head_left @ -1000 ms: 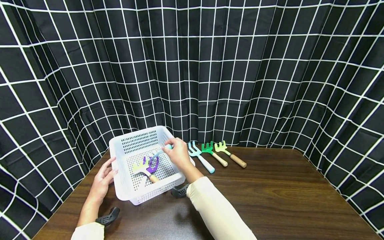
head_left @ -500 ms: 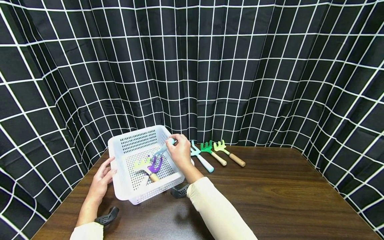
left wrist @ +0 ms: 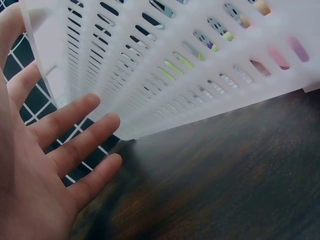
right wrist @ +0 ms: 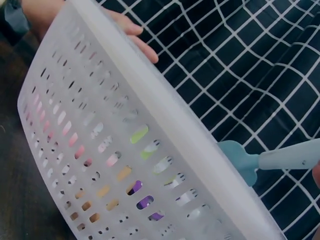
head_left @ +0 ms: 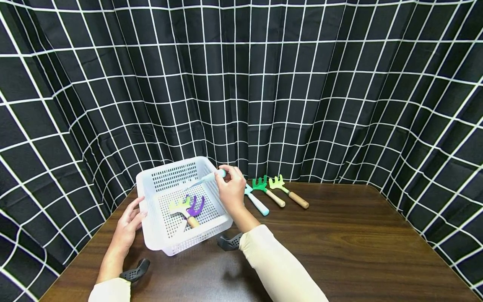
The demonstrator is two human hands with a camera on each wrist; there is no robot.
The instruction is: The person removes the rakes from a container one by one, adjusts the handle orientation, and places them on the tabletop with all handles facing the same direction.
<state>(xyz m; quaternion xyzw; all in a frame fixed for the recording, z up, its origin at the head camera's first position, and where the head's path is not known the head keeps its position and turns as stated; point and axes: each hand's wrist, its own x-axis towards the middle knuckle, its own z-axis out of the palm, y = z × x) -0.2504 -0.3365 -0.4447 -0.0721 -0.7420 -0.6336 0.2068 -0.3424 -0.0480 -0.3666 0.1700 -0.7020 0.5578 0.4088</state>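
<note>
A white perforated plastic basket (head_left: 152,226) stands on the table at left of centre in the head view. My left hand (head_left: 126,230) touches its left rim, the other fingers (left wrist: 80,122) spread and fairly straight beside the slotted wall. My right hand (head_left: 232,191) pinches the teal-tipped end of a light blue garden hand tool (head_left: 205,179) over the basket's right side. In the right wrist view, the far rim hides part of the tool's head (right wrist: 242,160). Inside the basket lie a purple hand rake (head_left: 196,207) and a yellow-green rake (head_left: 180,206) with a wooden handle.
Right of the basket, a light blue hand fork (head_left: 257,204), a green rake (head_left: 269,193) and a lime rake (head_left: 290,193) lie on the wooden table (head_left: 339,235). A black curtain (head_left: 286,92) with white grid lines hangs behind.
My right hand has drawn the light blue tool up and to the right, its head leaving the purple rake. The purple rake has shifted slightly right. The left hand stays at the rim.
</note>
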